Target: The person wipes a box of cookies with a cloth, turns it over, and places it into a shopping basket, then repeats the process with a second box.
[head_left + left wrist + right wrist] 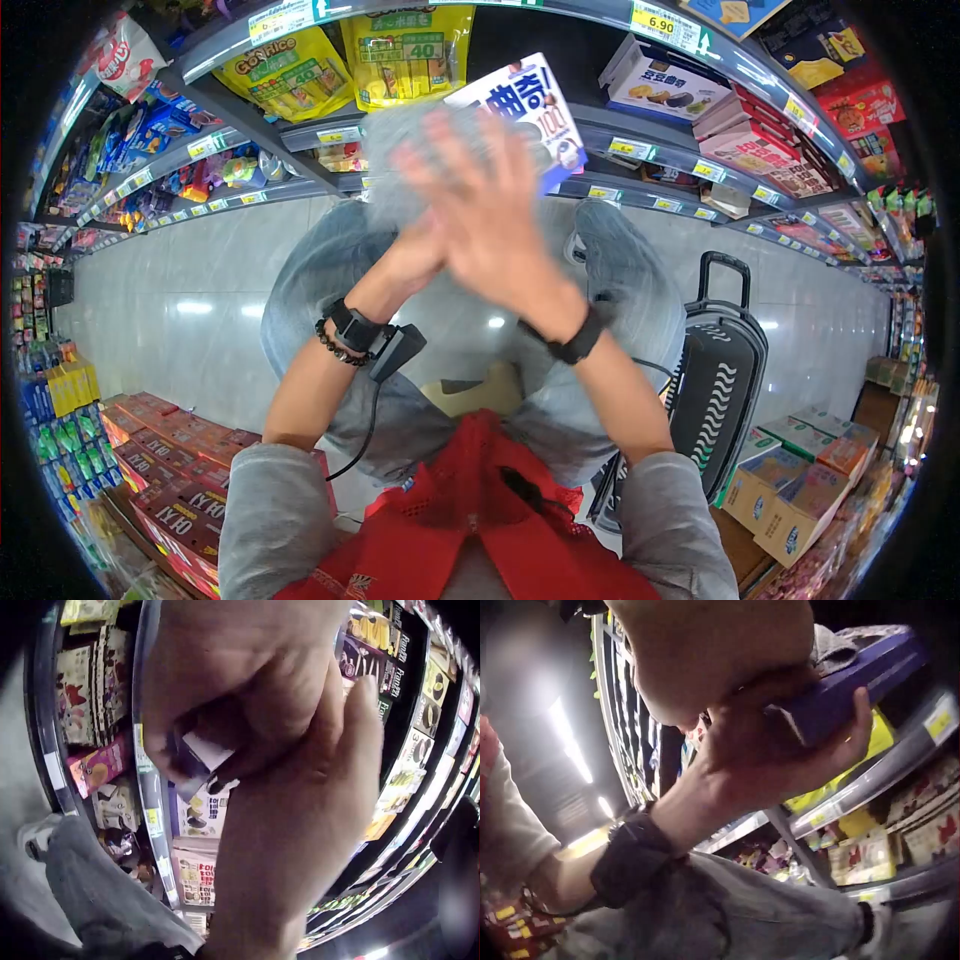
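So, box [548,115] is up in the hands, in front of the shelf [748,75]; can't see its contents. Left hand [739,761] grips it from below. Right hand [490,225] blurred, fingers extended over a grey cloth [385,150] against the box. Shelf holds yellow bags [410,65] and more boxes [662,85]. Maroon cartons [180,480] stacked at left.
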Action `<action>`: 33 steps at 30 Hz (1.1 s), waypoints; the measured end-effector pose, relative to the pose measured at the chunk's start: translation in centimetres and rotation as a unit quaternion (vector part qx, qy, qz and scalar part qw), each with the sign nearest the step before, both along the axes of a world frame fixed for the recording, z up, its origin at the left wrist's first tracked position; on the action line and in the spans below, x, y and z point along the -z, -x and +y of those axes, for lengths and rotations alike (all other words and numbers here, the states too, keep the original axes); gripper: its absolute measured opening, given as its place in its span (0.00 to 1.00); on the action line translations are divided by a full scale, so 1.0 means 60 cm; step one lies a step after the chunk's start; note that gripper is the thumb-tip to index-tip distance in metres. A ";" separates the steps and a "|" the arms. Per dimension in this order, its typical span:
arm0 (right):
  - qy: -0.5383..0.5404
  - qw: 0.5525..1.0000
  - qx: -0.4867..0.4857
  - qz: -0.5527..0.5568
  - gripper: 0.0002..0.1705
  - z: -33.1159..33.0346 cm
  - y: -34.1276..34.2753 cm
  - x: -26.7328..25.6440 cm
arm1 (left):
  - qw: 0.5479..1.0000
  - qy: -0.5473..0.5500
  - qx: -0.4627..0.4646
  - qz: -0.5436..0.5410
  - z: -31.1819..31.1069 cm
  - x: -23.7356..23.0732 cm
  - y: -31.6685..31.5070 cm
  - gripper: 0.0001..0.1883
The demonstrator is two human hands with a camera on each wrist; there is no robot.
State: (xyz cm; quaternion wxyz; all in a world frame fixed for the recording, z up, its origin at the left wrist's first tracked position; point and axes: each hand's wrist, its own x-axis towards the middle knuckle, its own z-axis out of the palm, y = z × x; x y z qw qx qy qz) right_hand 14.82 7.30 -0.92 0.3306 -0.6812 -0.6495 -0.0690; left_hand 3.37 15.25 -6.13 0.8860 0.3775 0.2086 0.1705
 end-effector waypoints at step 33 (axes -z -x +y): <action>0.028 0.995 0.090 0.027 0.35 0.005 0.019 0.040 | 0.988 0.010 -0.150 -0.045 0.009 -0.060 -0.021 0.27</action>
